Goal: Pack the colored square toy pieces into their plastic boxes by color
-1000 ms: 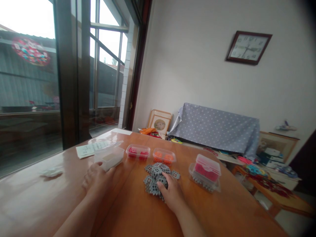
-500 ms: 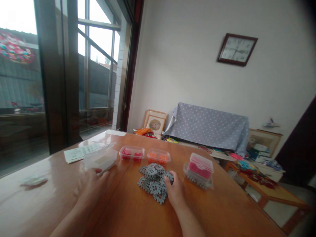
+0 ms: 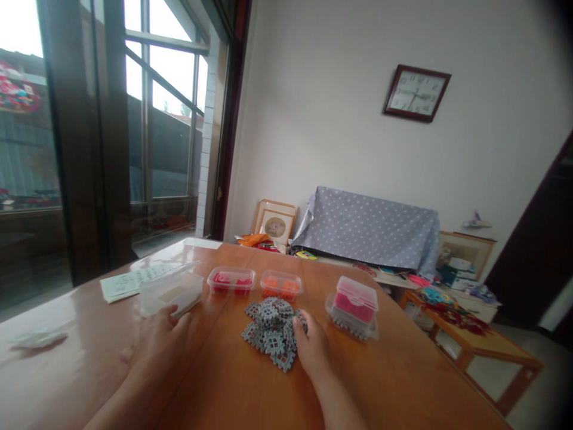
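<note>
Grey square plastic interlocking pieces (image 3: 271, 334) lie in a loose pile on the wooden table in front of me. My right hand (image 3: 312, 341) grips the right side of this pile, thumb on the near face and fingers behind. To the left, my left hand (image 3: 163, 334) is at the near edge of a clear plastic box (image 3: 168, 292), its thumb and fingers apart. Whether those fingertips touch the box I cannot tell. Beyond the pile stand a clear tub of red pieces (image 3: 231, 280) and a clear tub of orange pieces (image 3: 281, 285).
Stacked clear boxes (image 3: 353, 304) with pink-red and grey contents stand at the right. Printed sheets (image 3: 128, 283) lie behind the clear box, and a crumpled clear packet (image 3: 38, 339) is at the far left. A low wooden bench (image 3: 492, 349) stands beyond the table's right edge.
My view has turned a little to the right, so everything sits further left. Both hands keep nearly the same places by the clear box and the grey pile.
</note>
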`<act>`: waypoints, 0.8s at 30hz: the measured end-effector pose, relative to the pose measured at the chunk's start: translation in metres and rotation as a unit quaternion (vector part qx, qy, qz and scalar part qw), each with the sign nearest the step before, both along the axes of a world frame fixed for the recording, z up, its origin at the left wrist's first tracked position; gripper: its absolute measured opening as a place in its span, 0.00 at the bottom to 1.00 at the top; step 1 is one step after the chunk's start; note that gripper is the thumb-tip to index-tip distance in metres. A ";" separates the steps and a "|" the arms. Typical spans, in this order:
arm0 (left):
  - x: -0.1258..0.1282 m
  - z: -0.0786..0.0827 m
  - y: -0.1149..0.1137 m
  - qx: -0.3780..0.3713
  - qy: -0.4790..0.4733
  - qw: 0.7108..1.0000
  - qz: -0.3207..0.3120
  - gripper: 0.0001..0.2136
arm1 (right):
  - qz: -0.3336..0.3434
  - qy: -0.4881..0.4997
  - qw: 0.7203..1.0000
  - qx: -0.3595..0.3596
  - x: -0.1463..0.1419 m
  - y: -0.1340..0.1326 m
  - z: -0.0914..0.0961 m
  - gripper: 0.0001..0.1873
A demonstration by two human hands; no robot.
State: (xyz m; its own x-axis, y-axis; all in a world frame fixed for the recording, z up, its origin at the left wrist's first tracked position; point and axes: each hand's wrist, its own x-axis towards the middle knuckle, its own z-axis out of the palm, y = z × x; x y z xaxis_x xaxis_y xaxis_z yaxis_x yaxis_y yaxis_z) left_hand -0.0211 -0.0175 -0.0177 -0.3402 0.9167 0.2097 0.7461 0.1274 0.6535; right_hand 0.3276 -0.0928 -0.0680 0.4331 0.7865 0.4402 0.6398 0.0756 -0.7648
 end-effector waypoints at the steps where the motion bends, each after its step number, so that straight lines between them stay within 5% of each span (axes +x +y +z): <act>1: 0.001 0.000 -0.001 -0.001 0.008 1.000 -0.003 0.29 | -0.002 0.002 1.000 0.006 0.001 -0.001 0.002 0.28; 6: 0.024 -0.003 -0.003 0.047 0.037 0.993 -0.104 0.25 | -0.028 0.087 0.994 0.053 0.010 -0.010 0.021 0.27; 12: 0.103 0.012 -0.006 0.168 0.007 0.942 -0.292 0.21 | -0.132 0.235 0.947 0.174 0.038 -0.025 0.046 0.23; 18: 0.216 0.039 -0.002 0.117 -0.198 0.867 -0.443 0.23 | -0.250 0.315 0.882 0.245 0.087 -0.031 0.044 0.26; 20: 0.253 0.045 -0.002 0.069 -0.301 0.831 -0.462 0.25 | -0.274 0.316 0.873 0.250 0.100 -0.033 0.043 0.29; 24: 0.310 0.050 -0.005 0.028 -0.335 0.795 -0.504 0.23 | -0.284 0.313 0.877 0.228 0.117 -0.032 0.042 0.36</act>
